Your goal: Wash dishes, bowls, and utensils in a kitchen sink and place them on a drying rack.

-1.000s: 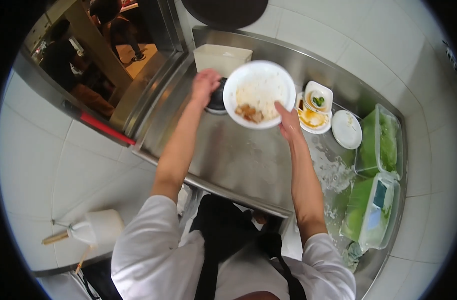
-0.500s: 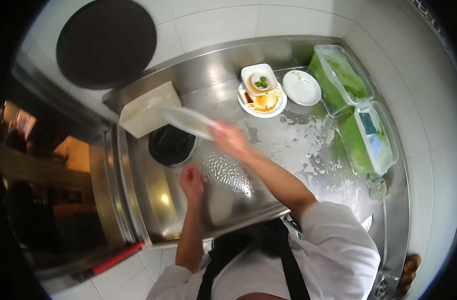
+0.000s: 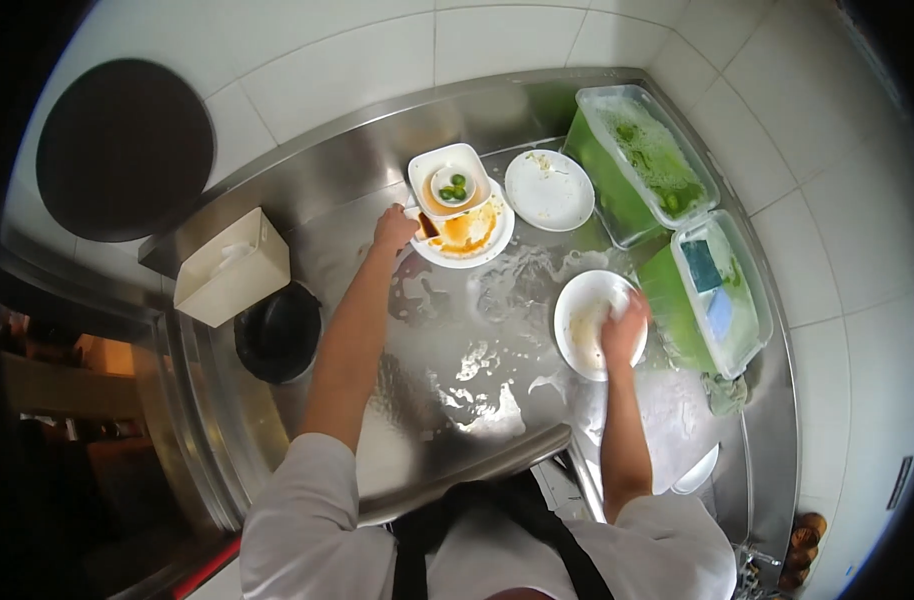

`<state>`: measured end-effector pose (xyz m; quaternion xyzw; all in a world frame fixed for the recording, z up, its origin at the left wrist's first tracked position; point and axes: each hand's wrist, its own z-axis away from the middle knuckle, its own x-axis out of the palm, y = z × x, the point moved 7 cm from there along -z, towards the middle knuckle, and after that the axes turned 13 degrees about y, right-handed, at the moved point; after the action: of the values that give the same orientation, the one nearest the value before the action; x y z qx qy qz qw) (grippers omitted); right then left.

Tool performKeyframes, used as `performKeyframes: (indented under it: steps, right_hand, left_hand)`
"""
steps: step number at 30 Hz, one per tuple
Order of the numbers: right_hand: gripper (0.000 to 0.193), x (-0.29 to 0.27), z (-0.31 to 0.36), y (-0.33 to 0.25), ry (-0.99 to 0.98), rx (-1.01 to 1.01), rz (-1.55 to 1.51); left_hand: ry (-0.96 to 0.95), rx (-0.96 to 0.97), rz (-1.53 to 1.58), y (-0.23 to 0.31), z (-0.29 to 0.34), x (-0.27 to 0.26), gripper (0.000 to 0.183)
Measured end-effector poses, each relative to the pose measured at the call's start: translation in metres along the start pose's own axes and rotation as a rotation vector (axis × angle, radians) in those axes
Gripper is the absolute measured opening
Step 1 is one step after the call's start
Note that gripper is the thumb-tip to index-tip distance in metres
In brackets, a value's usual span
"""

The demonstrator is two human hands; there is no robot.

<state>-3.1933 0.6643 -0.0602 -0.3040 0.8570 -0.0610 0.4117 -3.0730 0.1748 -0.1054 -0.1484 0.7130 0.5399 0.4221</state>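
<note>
White bowl (image 3: 581,335) touches the blurry right hand (image 3: 626,325); I cannot tell how closed it is. The left hand (image 3: 397,228) pinches a little sauce dish (image 3: 428,226).

Dark round disc (image 3: 127,150) against white wall tiles (image 3: 347,60), cream rectangular bin (image 3: 227,285) beside black round container (image 3: 277,335)

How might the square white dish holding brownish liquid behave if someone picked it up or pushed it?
The square white dish may slide readily, since it seems to rest on a sauce-smeared plate. Tilting would probably spill its brownish liquid. The small cup inside could shift too.
</note>
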Motion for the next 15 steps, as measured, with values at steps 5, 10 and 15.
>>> performKeyframes:
  steps: [5, 10, 15]
  right_hand:
    - [0.025, 0.153, -0.086, -0.257, -0.25, -0.196, -0.828]
    - [0.03, 0.328, -0.096, -0.253, -0.992, -0.464, -0.355]
    - [0.032, 0.297, -0.042, -0.296, -1.554, 0.476, -0.89]
  left_hand:
    - [0.055, 0.056, -0.147, -0.053, 0.009, -0.017, 0.043]
    - [-0.068, -0.263, 0.422, -0.061, 0.107, -0.035, 0.038]
    - [0.038, -0.698, 0.694, -0.178, 0.262, -0.151, 0.041]
